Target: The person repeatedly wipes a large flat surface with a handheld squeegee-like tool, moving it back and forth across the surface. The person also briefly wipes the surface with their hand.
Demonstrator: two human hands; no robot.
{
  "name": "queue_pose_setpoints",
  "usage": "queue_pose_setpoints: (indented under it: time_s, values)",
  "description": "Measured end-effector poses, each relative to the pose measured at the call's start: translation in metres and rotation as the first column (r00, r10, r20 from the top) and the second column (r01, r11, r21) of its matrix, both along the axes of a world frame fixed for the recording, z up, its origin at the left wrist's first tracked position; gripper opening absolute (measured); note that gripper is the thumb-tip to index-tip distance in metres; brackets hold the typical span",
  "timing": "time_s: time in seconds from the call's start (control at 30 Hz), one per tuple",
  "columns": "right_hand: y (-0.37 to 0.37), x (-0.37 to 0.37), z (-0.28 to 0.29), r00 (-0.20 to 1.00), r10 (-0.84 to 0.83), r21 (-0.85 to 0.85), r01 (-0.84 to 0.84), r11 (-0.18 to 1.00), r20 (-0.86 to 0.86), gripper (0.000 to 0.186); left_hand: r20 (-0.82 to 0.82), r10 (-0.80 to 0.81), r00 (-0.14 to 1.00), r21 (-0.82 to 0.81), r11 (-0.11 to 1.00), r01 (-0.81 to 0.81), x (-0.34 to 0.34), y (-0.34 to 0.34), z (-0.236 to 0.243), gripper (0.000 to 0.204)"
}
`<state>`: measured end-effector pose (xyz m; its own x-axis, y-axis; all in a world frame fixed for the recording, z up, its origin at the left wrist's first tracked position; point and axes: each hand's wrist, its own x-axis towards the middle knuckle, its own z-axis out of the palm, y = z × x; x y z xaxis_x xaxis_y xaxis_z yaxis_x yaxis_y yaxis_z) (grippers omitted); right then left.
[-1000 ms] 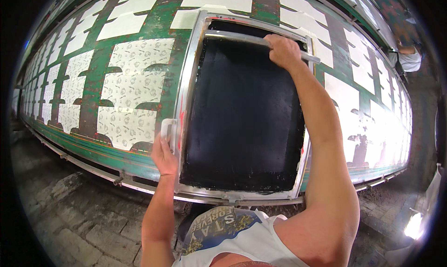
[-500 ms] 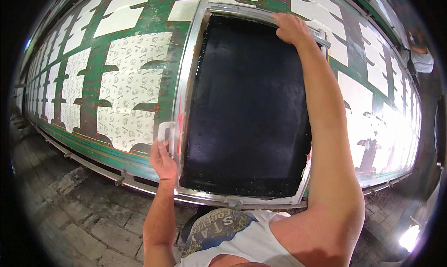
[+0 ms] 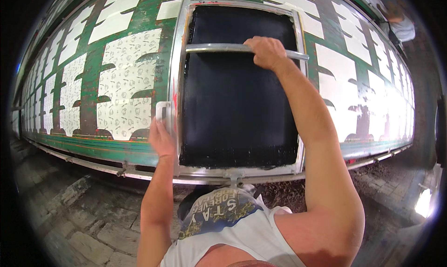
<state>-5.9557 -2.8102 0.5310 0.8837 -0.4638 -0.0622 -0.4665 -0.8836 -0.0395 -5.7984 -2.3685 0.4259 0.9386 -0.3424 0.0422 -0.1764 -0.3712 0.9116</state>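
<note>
A metal-framed printing screen lies on the long green table, its mesh dark black and glossy. Across the far part of the mesh runs a silver squeegee, spanning the frame from side to side. My right hand is closed over the squeegee right of its middle, with the arm stretched over the screen's right side. On the frame's left side sits a pale handle. Around its lower part my left hand is closed, slightly blurred. The surface under the screen is hidden.
White cut fabric panels with small printed figures lie on the green table to the left. Plain white panels lie to the right. A metal rail edges the table above a brick floor. Another person stands far right.
My right hand has drawn the squeegee from the screen's far edge toward me, onto the mesh. My left hand stays on the handle. The whole view has shifted slightly.
</note>
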Motion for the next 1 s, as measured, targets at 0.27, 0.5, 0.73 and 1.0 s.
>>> queue_pose_setpoints:
  time_s: [0.27, 0.5, 0.73, 1.0]
  values:
    - [0.156, -0.086, 0.009, 0.998, -0.038, 0.07, 0.034, 0.997, 0.051, 0.04, 0.118, -0.078, 0.99, 0.049, 0.996, 0.073, 0.003, -0.001, 0.01, 0.038]
    - [0.264, -0.147, 0.0, 0.99, -0.031, 0.036, 0.026, 0.999, 0.14, 0.038, 0.121, -0.102, 0.987, 0.031, 0.995, 0.099, 0.013, 0.001, -0.004, 0.039]
    - [0.343, -0.19, 0.003, 0.987, -0.031, 0.059, 0.022, 0.998, 0.157, 0.042, 0.072, -0.078, 0.994, -0.006, 0.997, 0.079, 0.007, -0.001, 0.003, 0.037]
    - [0.367, -0.215, 0.009, 0.994, 0.106, 0.117, -0.106, 0.987, 0.009, 0.07, 0.198, -0.021, 0.98, 0.079, 0.997, 0.005, 0.006, -0.001, -0.004, 0.038]
